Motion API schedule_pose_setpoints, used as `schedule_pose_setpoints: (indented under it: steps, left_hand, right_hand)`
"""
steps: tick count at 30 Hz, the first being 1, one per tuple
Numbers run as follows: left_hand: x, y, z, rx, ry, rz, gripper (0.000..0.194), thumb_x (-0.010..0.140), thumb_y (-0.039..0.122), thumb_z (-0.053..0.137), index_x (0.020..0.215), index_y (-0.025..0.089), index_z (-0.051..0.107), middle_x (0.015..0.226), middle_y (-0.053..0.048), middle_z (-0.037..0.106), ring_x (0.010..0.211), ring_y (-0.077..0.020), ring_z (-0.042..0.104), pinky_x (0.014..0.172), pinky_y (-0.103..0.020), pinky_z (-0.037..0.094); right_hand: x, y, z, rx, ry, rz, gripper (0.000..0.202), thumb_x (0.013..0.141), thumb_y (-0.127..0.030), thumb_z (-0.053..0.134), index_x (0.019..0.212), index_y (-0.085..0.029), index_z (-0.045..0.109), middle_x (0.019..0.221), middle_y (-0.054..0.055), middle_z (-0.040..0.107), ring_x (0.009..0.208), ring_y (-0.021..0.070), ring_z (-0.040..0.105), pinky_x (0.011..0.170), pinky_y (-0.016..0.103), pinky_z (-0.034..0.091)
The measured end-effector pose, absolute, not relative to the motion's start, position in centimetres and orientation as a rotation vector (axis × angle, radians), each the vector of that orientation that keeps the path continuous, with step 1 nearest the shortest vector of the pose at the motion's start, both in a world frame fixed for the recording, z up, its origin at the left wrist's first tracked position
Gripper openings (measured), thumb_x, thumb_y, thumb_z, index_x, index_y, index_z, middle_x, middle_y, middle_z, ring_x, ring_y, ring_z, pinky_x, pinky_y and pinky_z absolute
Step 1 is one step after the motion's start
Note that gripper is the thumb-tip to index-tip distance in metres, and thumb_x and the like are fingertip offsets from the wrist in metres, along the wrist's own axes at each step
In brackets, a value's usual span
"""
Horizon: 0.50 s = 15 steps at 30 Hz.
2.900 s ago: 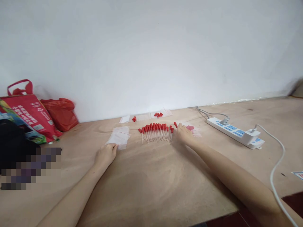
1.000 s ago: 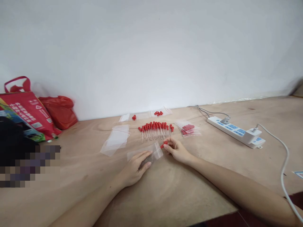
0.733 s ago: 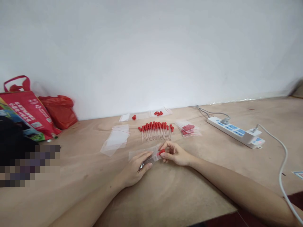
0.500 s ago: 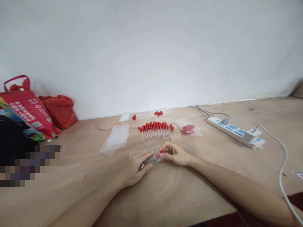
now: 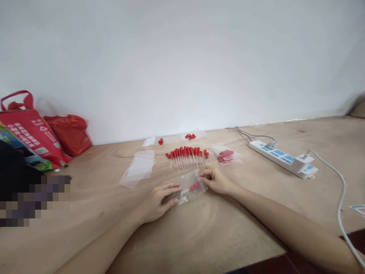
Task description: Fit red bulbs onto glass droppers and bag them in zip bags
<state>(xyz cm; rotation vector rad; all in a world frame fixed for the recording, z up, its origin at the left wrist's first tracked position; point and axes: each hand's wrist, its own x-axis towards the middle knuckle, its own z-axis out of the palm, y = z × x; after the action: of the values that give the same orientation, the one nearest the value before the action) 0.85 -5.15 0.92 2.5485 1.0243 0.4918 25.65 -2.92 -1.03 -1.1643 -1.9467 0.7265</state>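
Observation:
A clear zip-lock bag (image 5: pixel 199 193) lies between my two hands. Inside it are droppers with red rubber bulbs (image 5: pixel 194 186); I cannot tell how many. My left hand (image 5: pixel 159 199) grips the bag's left end, fingers on top and thumb along the near side. At the right end, my right hand (image 5: pixel 217 181) pinches the bag by its zip edge. Just beyond the hands, a row of several red-bulbed droppers (image 5: pixel 188 152) lies on the wooden table (image 5: pixel 199 236), their clear tubes pointing toward me.
Flat clear bags (image 5: pixel 138 168) lie left of the row, filled bags (image 5: pixel 226 155) to its right. Loose red bulbs (image 5: pixel 190 136) rest near the wall. A white power strip (image 5: pixel 281 158) with cables is at right; red bags (image 5: pixel 68 133) stand at far left.
The droppers have gone deeper into the bag, and my right hand has moved from their red bulbs to the bag's edge. The bag now lies flatter and more spread.

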Motion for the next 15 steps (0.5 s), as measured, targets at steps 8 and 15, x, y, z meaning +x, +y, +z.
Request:
schedule_pose_setpoints:
  steps: [8,15]
  left_hand:
    - [0.8,-5.2,0.9,2.55,1.039,0.361,0.034,0.083,0.029,0.046,0.116,0.031,0.052,0.128,-0.003,0.045,0.116,-0.0213,0.041,0.096,-0.04,0.035]
    - [0.8,-5.3,1.0,2.552,1.047,0.345,0.033,0.084,0.03,0.044,0.116,0.027,0.053,0.128,-0.005,0.045,0.117,-0.0214,0.041,0.097,-0.04,0.033]
  right_hand:
    - [28.0,1.6,0.2,-1.755,-1.785,0.237,0.015,0.07,-0.013,0.049,0.083,-0.012,0.057,0.079,0.007,0.063,0.074,0.0152,0.057,0.066,0.023,0.039]
    - [26.9,4.3,0.2,-2.007,-1.737,0.241,0.025,0.071,-0.02,0.052,0.093,-0.008,0.054,0.09,0.017,0.061,0.085,0.0231,0.058,0.064,0.025,0.04]
